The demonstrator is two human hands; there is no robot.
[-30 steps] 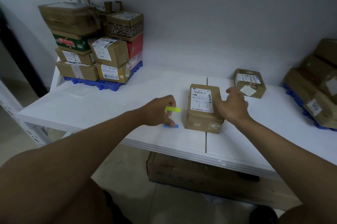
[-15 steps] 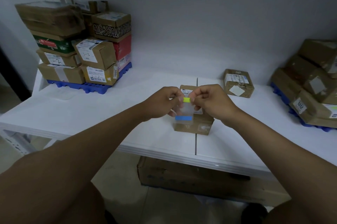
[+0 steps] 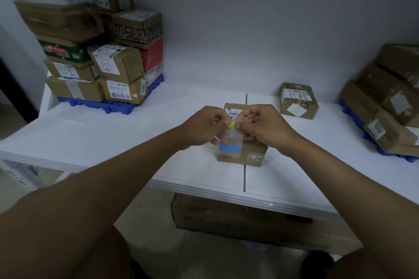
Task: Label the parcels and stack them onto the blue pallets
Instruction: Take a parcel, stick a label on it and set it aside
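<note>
Hands' grip hides parcel point(image 3: 243, 152) top; strip point(image 3: 229, 142) blurred

- The parcel point(image 3: 254, 154) at the middle of the desk point(image 3: 136, 142) is mostly hidden behind the two hands; only its front face, a strip of its printed label and its back edge show.
- The fingertips of the left hand point(image 3: 204, 126) and right hand point(image 3: 263, 126) are curled inward, so their grip on the yellow tab point(image 3: 232, 125) is hard to make out.
- The clear sheet point(image 3: 229, 144) with a blue band is see-through, and its edges are faint.
- The stack on the right pallet point(image 3: 353, 113) is cut off by the picture's right edge.
- Print on the small parcel point(image 3: 298, 100) behind is too small to read.
- The big carton point(image 3: 238, 217) under the desk is partly hidden by the desk's edge.
</note>
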